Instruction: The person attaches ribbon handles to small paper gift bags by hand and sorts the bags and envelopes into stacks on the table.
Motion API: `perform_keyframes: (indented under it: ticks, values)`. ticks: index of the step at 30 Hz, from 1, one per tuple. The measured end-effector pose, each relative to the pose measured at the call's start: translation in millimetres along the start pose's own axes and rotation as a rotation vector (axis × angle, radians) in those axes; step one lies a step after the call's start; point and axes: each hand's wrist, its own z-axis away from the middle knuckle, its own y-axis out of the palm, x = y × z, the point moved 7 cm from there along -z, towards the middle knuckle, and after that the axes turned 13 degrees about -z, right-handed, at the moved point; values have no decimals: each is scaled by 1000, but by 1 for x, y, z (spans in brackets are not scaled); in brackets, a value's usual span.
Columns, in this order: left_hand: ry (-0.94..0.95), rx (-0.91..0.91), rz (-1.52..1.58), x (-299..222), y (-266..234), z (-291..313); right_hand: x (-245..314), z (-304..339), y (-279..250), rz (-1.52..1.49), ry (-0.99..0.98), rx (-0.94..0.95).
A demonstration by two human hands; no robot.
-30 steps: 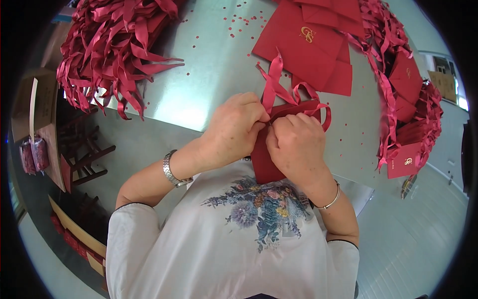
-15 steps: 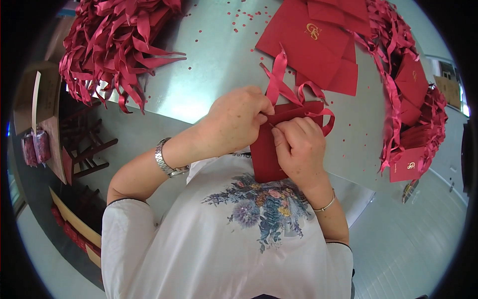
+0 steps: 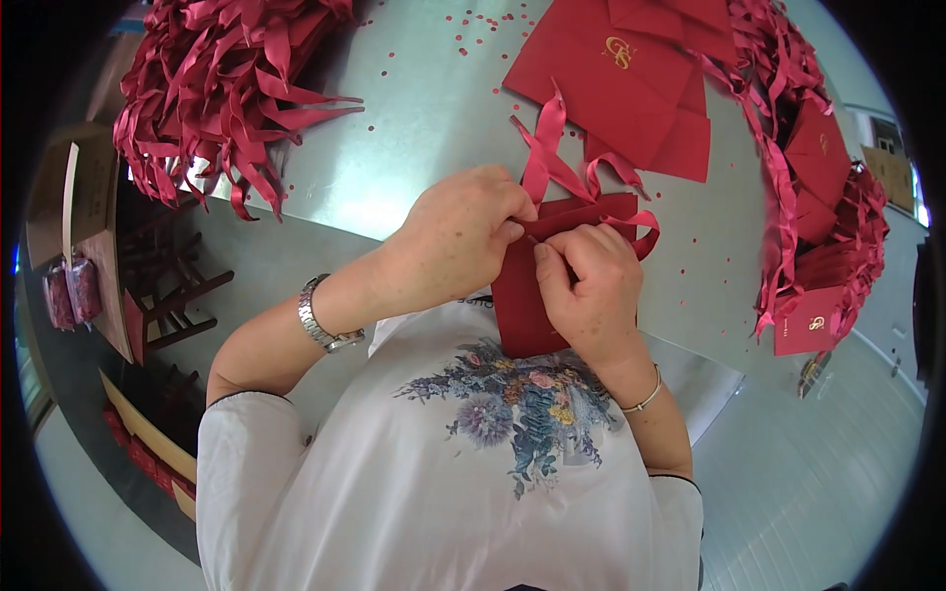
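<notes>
Head; left hand (image 3: 463, 231) angled inward; right hand (image 3: 594, 281) curled; grips pinched on red bag (image 3: 522, 320) (contact partly hidden)

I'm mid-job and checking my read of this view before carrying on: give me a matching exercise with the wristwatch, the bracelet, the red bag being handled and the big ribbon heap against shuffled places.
Things:
1. wristwatch
2. bracelet
3. red bag
4. big ribbon heap

Places:
A. on the wrist of the right hand
B. on the left part of the table
C. on the wrist of the left hand
D. directly at both hands

Pairs: 1-C, 2-A, 3-D, 4-B
</notes>
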Motion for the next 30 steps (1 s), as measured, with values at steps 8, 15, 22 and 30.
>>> perform_keyframes:
  ticks: [8,15,22,30]
  values:
    - [-3,-23,7,2,0,0,-3,-3,4,50,56,-37]
    - [31,14,-16,0,-2,-2,7,-15,14,226,-7,-3]
    - [38,104,57,-2,-27,-1,17,-12,8,146,-105,59]
    - [360,207,-227,-22,-35,-16,30,2,11,232,-216,-37]
